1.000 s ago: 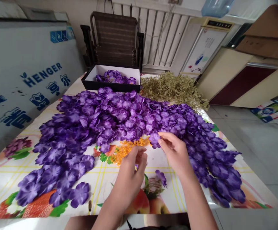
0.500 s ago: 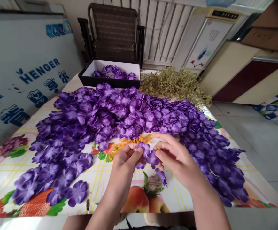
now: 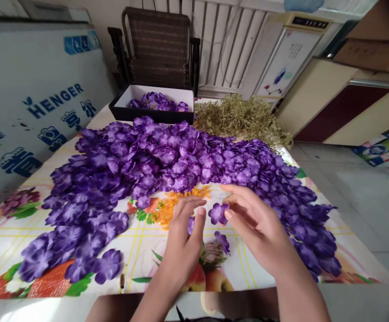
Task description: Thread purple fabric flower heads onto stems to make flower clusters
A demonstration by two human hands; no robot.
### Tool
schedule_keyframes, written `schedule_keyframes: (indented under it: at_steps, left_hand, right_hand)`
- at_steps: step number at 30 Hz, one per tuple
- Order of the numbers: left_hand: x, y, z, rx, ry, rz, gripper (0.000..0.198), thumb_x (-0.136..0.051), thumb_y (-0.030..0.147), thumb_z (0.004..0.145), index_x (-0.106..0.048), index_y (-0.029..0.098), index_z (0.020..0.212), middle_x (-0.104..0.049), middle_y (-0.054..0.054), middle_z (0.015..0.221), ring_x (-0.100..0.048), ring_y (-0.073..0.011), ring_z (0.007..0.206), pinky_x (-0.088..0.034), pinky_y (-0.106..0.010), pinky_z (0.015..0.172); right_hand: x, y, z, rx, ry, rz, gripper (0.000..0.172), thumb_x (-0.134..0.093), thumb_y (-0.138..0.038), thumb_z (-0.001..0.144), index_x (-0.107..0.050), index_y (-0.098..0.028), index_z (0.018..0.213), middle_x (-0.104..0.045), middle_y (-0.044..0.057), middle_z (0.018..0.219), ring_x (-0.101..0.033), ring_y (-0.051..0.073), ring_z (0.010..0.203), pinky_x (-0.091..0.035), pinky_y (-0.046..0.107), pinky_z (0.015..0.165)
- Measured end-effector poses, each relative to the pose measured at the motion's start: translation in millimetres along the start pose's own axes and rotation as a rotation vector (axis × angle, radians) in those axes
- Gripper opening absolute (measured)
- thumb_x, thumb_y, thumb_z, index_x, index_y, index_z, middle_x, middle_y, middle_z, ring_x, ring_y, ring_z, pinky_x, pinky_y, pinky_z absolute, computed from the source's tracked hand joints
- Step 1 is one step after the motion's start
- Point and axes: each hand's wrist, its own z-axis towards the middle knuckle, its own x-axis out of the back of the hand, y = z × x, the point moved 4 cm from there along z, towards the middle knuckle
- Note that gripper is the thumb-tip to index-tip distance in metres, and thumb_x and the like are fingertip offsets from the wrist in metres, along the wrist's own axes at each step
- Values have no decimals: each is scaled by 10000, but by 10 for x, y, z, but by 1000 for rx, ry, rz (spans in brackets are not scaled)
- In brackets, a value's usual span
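Note:
Between the thumb and forefinger of my right hand [image 3: 253,223] is the edge of a purple artificial flower [image 3: 217,213], held above the table. My left hand [image 3: 187,223] is beside it, thumb and fingers apart, gripping nothing. Partly hidden behind the left hand is another purple blossom [image 3: 191,225]. One more loose flower [image 3: 221,243] is below the right hand. A small heap of orange stamens [image 3: 167,210] lies just beyond my left fingers. Around both hands curves a big pile of purple flower heads [image 3: 164,156].
A black box with white lining [image 3: 120,111] at the back holds purple flowers. Dry green stems [image 3: 241,116] lie at its right. The patterned tablecloth [image 3: 147,264] covers the table. A chair [image 3: 157,49] stands behind, a large printed carton [image 3: 43,67] at left.
My left hand has opened and let go of the flower it was pinching. My right hand still has a flower and has moved slightly away to the right.

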Motion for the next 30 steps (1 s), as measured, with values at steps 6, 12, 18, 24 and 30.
schedule_keyframes:
  at_steps: [6, 12, 18, 24, 30]
  left_hand:
    - [-52, 85, -103, 53, -163, -218, 214, -469, 332, 946, -536, 200, 790, -529, 4, 791, -501, -155, 773, -400, -274, 742]
    - [-44, 139, -154, -32, -164, -66, 218, -459, 295, 948, -528, 196, 767, -564, -2, 783, -535, -152, 766, -410, -262, 739]
    - [797, -44, 28, 177, 25, 810, 203, -428, 310, 903, -593, 194, 926, -686, -87, 966, -635, -243, 893, -454, -322, 796]
    - [1647, -395, 27, 368, 56, 1049, 308, -408, 197, 830, -627, 87, 1016, -671, -258, 1017, -635, -432, 935, -456, -511, 768]
    - [1628, -609, 127, 249, -58, 1023, 312, -537, 193, 757, -676, 144, 1032, -636, -169, 1142, -557, -371, 1108, -414, -472, 947]
  right_hand:
    - [-25, 33, -44, -26, -22, -25, 290, -539, -227, 895, -559, -278, 1179, -621, 7, 957, -617, 154, 913, -502, 290, 834]
    - [-61, 130, -76, -172, -135, -39, 261, -585, -265, 851, -623, -234, 1108, -674, 31, 991, -646, 170, 922, -524, 282, 789]
    - [46, 225, 2, -273, -15, 45, 193, -686, -274, 766, -661, -195, 940, -694, 2, 795, -660, 132, 707, -537, 239, 676]
    - [108, 218, 97, -234, 119, 77, 265, -725, -256, 714, -635, -205, 958, -655, -43, 692, -619, 98, 588, -513, 209, 596]
    - [6, 201, 163, -214, 71, 16, 234, -703, -261, 737, -636, -209, 955, -637, -43, 681, -627, 113, 583, -511, 233, 587]
